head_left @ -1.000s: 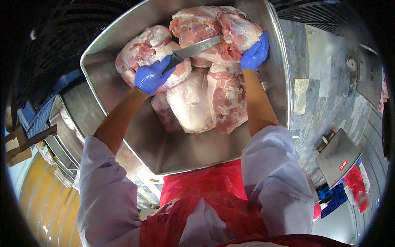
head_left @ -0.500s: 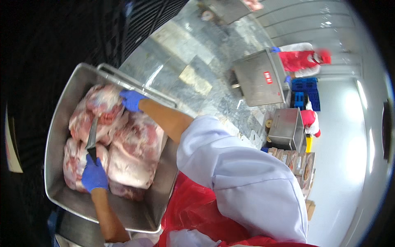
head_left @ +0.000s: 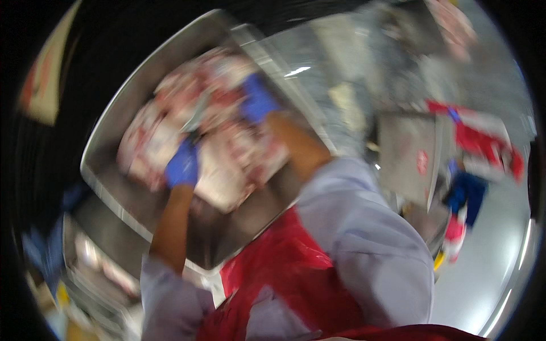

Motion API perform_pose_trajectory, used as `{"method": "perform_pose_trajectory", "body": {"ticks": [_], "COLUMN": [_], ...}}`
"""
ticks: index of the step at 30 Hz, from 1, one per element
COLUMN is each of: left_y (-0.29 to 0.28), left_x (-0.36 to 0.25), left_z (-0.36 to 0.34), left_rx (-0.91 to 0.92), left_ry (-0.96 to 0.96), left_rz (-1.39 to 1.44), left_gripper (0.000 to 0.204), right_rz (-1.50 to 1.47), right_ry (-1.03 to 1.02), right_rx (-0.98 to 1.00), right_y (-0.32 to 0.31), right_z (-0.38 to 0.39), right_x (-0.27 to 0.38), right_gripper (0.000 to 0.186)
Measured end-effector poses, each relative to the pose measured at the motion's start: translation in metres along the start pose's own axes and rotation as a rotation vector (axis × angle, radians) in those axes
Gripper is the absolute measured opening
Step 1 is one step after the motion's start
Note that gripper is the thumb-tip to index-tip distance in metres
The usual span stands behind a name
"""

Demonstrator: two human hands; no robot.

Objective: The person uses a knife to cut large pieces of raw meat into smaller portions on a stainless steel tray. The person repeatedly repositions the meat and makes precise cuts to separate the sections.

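Observation:
A deep steel bin point(head_left: 108, 122) holds several large raw cuts of meat point(head_left: 219, 170), pink-red with pale fat. My left hand point(head_left: 183, 163), in a blue glove, is closed round the dark handle of a knife point(head_left: 199, 112). Its grey blade points away from me over the meat, blurred by motion; whether it is in the flesh I cannot tell. At the far right of the bin, my blue-gloved right hand point(head_left: 259, 101) grips the edge of a piece of meat point(head_left: 224, 68), fingertips partly hidden.
Another steel container point(head_left: 85, 227) with meat stands at lower left. To the right are a steel cart point(head_left: 406, 150), a person in a red apron point(head_left: 480, 142) and blue crates point(head_left: 466, 196). More meat point(head_left: 452, 25) lies at upper right. Grey tiled floor point(head_left: 352, 68) stretches beyond the bin.
The whole view has swung, so the bin now sits further right, higher and turned. Both hands keep their places on the knife and the meat. The container at lower left shows more.

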State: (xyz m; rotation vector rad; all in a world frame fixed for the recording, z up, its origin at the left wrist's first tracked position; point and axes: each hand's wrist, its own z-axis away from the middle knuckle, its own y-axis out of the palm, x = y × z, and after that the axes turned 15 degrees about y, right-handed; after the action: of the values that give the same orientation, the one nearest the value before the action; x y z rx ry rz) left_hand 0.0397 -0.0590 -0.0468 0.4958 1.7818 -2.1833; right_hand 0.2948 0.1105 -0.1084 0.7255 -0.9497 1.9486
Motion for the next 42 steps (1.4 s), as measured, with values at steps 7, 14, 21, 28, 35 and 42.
{"method": "perform_pose_trajectory", "body": {"ticks": [7,14,21,28,35,42], "left_y": [0.038,-0.041,-0.047,0.028,0.022,-0.042], "left_x": [-0.02,-0.109,-0.098,-0.066,-0.085,-0.098], "left_z": [0.008,-0.021,-0.053,-0.033,-0.089,-0.058], "left_rx": [-0.053,0.176,0.193,0.008,0.026,0.314], "left_ry": [-0.208,-0.367,-0.136,-0.253,-0.344,-0.532], "left_rz": [0.008,0.157,-0.056,0.245,0.268,0.74], "left_gripper": [0.039,0.04,0.042,0.035,0.029,0.036], "right_rz": [0.451,0.463,0.435,0.474,0.561,0.471], "right_ry": [-0.135,-0.202,-0.2,-0.026,-0.175,-0.106], "right_rx": [-0.173,-0.166,-0.119,-0.044,-0.152,-0.073], "right_y": [-0.003,-0.032,-0.027,-0.031,-0.034,-0.031], "right_z": [0.01,-0.007,-0.016,0.007,-0.004,0.002], "right_x": [-0.012,-0.026,-0.018,0.0,-0.011,-0.003], "right_gripper": [0.074,0.077,0.083,0.083,0.084,0.087]}}
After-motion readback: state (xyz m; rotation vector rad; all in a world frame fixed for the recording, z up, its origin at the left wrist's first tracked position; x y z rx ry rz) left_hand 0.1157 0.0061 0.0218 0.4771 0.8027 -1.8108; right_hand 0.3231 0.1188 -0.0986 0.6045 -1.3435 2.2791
